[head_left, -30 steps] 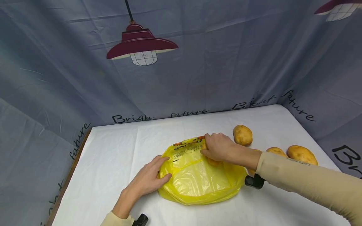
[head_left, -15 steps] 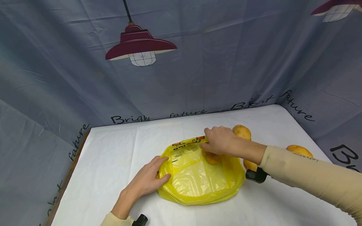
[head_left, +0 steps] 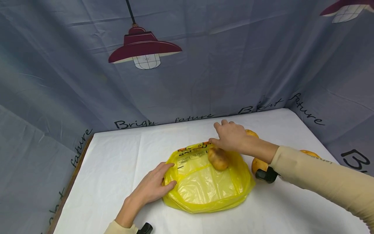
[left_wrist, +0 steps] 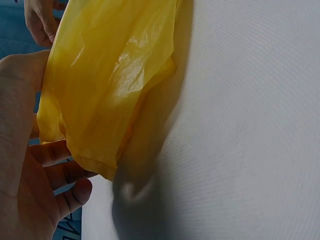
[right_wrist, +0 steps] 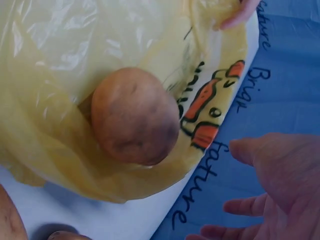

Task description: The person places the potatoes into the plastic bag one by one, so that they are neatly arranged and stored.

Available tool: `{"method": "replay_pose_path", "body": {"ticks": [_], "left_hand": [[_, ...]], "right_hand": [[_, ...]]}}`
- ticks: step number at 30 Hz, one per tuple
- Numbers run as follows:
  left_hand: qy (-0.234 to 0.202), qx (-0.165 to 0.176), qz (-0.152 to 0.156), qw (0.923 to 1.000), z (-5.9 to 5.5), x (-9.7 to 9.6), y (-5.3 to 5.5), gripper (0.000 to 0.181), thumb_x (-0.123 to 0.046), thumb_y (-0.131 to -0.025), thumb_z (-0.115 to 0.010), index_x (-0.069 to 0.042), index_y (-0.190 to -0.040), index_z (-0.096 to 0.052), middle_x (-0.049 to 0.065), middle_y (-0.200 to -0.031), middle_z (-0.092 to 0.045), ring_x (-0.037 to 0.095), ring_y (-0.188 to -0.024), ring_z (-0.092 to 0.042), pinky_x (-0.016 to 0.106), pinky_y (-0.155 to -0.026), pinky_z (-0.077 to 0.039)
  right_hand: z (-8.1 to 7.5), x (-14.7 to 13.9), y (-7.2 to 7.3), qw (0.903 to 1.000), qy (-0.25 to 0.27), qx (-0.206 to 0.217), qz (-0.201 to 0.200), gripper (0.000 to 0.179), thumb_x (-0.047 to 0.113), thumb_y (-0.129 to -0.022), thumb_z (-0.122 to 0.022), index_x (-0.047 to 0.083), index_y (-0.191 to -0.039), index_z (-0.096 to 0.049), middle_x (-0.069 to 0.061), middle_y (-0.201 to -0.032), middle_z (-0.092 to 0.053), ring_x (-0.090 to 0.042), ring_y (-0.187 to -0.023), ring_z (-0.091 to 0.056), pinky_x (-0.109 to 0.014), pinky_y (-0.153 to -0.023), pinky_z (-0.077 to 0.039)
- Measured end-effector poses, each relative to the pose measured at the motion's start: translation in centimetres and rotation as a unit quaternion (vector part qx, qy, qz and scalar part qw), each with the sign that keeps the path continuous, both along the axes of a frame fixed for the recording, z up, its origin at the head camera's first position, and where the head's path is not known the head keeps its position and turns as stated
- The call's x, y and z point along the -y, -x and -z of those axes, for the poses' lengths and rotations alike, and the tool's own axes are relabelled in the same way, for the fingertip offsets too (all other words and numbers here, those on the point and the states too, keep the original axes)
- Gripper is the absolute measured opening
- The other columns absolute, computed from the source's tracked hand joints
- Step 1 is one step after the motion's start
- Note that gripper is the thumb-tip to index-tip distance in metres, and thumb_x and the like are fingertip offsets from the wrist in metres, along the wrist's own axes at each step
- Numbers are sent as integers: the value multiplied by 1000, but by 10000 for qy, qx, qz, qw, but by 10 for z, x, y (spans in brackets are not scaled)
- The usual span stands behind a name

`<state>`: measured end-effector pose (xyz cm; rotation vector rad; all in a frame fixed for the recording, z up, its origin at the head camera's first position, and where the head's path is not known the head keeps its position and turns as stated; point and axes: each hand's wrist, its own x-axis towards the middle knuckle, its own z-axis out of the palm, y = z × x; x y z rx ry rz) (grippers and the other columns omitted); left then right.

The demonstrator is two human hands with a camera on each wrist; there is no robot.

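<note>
A yellow plastic bag (head_left: 201, 185) lies on the table with its mouth spread upward. Inside, against the right wall, rests a potato (head_left: 218, 158), also plain in the right wrist view. My left hand (head_left: 153, 185) is at the bag's left rim, thumb and index finger spread apart over the edge; in the left wrist view the yellow film (left_wrist: 110, 90) hides parts of the fingers. Just past the far right rim, my right hand (head_left: 230, 136) hovers with fingers apart and nothing in them, as the right wrist view confirms.
Right of the bag, loose potatoes lie on the white cloth (head_left: 117, 156), partly covered by the right arm: one potato (head_left: 259, 165) close to the bag, others farther off. A grey printed curtain (head_left: 204, 71) closes off the back and sides.
My right hand has let go of the potato and drawn up and back, off the bag's mouth. The potato stays inside the bag. My left hand has not moved.
</note>
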<state>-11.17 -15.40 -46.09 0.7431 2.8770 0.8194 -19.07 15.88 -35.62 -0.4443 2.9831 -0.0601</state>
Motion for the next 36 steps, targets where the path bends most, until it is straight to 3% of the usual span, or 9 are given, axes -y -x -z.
{"method": "replay_pose_path", "body": {"ticks": [4, 8, 16, 30, 36], "left_hand": [[-9, 6, 0, 10000, 1, 0, 0, 58, -38, -90, -68, -12, -140, -57, 1, -136, -57, 22, -119, -58, 44, -102, -47], [15, 26, -10, 10000, 1, 0, 0, 58, -40, -90, -67, -13, -141, -57, 1, -135, -57, 21, -117, -59, 43, -101, -47], [26, 61, 2, 10000, 1, 0, 1, 58, -41, -91, -66, -14, -142, -56, 3, -137, -57, 23, -117, -59, 44, -100, -47], [62, 34, 1, 10000, 2, 0, 2, 58, -41, -91, -66, -13, -141, -57, 1, -134, -57, 19, -112, -60, 42, -98, -49], [66, 21, 19, 10000, 3, 1, 3, 58, -41, -91, -66, -13, -141, -56, 1, -132, -57, 18, -109, -60, 41, -97, -49]], "right_hand": [[5, -5, 5, 9999, 58, 111, 103, 72, 49, -96, -63, 1, -147, -47, -29, -138, -49, -46, -115, -54, -59, -81, -54], [9, -11, 11, 9993, 91, 316, 190, 76, 48, -97, -61, 3, -154, -39, -32, -154, -31, -53, -132, -39, -68, -93, -43], [21, -31, 25, 9975, -119, 523, 455, 78, 48, -99, -59, 4, -157, -32, -33, -161, -10, -61, -138, -21, -80, -96, -29], [37, -63, 34, 9890, -260, 834, 1190, 91, 52, -89, -70, -5, -151, -32, -43, -149, -17, -68, -124, -29, -83, -91, -30], [39, -82, 33, 9825, 320, 1279, 1312, 94, 56, -90, -66, -13, -143, -29, -46, -131, -32, -64, -112, -40, -72, -88, -42]]}}
